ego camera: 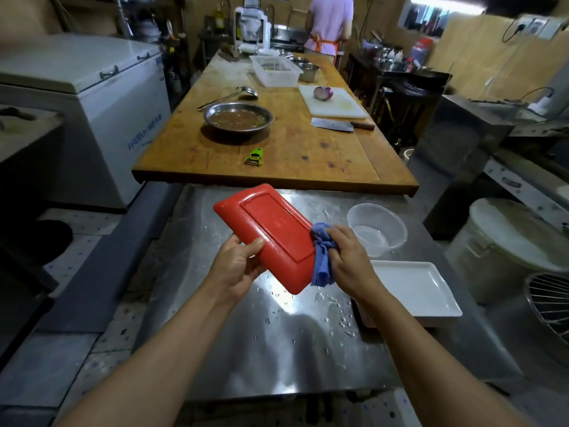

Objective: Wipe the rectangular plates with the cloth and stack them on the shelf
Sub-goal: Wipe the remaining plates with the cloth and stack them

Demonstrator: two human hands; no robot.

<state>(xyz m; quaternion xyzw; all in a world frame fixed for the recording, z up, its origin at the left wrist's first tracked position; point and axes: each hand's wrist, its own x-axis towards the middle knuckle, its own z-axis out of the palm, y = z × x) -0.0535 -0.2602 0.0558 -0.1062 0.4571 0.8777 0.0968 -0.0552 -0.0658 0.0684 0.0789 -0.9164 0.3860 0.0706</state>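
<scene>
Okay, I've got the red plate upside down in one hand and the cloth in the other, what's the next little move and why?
Probably drag the blue cloth in your right hand along the red plate toward its far end. The cloth sits at the near right edge, so most of the underside looks unwiped, while your left hand grips the plate's near left edge to steady it.

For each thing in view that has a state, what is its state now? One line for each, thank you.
red plate: held tilted above the steel table, underside up
blue cloth: bunched, pressed on the red plate's edge
left hand: grips the red plate
right hand: grips the blue cloth
white plate: lying flat, face up
clear bowl: upright
steel table: wet with drops
</scene>
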